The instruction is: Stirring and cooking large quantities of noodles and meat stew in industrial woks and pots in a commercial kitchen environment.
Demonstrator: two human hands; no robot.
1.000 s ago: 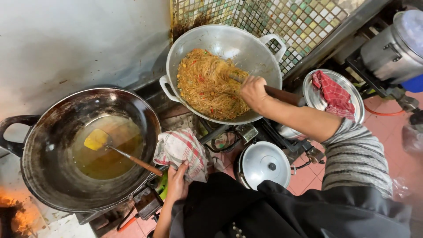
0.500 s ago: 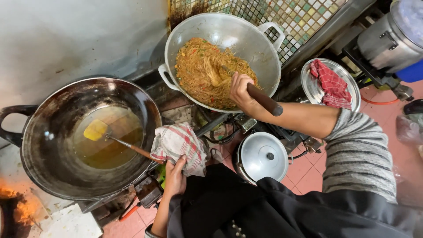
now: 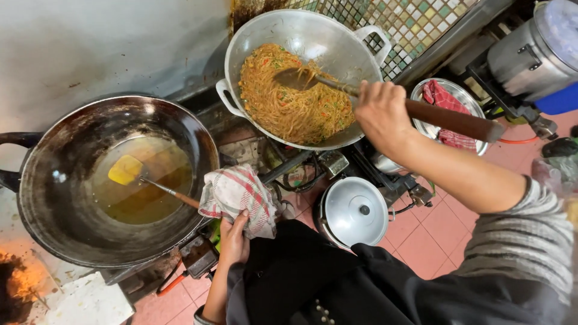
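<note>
My right hand (image 3: 383,114) grips the wooden handle of a metal spatula (image 3: 445,117), whose blade rests in the orange fried noodles (image 3: 289,102) inside a silver wok (image 3: 271,36). My left hand (image 3: 233,239) holds a red-and-white checked cloth (image 3: 238,195) against the near handle of a dark wok (image 3: 48,204). That wok holds brown oil (image 3: 147,192) and a ladle with a yellow scoop (image 3: 125,170) resting in it.
A round steel lid (image 3: 355,212) sits below the silver wok. A steel bowl (image 3: 466,99) with a red cloth is at right, next to a large steel pot (image 3: 533,54). Flames (image 3: 21,283) glow at bottom left. Pink floor tiles (image 3: 430,235) lie beneath.
My right hand pulled back from the noodles and lifted the spatula, now held by the handle with the blade over the noodles. The left hand stayed on the cloth.
</note>
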